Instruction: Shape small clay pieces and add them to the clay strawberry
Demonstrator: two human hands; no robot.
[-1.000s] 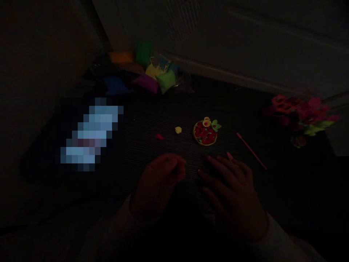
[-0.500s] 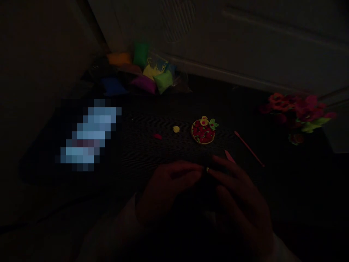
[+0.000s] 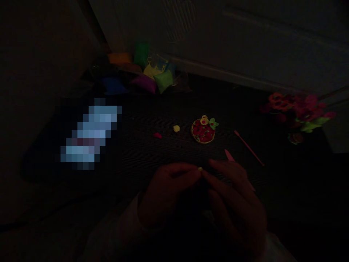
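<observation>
In the dim head view my left hand (image 3: 169, 193) is closed, thumb and index finger pinching a tiny piece of yellow clay (image 3: 200, 169). One fingertip of my right hand (image 3: 240, 207) meets that piece from the other side; its other fingers are spread apart. Just above the hands lies a small round clay pie (image 3: 203, 131) with red filling, a yellow rim, and a yellow and a green flower on its edge. To its left sit a yellow clay lump (image 3: 176, 128) and a red clay bit (image 3: 157, 135). A pink clay knife (image 3: 229, 155) is partly covered by my right hand.
A thin pink modelling tool (image 3: 249, 148) lies to the right. Bright clay flowers (image 3: 302, 109) stand at the far right. Bagged clay packs (image 3: 163, 80) in several colours are piled at the back, before a pale panel (image 3: 245, 47). A blurred lit screen (image 3: 91, 134) is at left.
Both hands came together. The yellow piece, seen at my right fingertip half a second ago, is now at my left hand's pinch. The pie and loose clay stayed put.
</observation>
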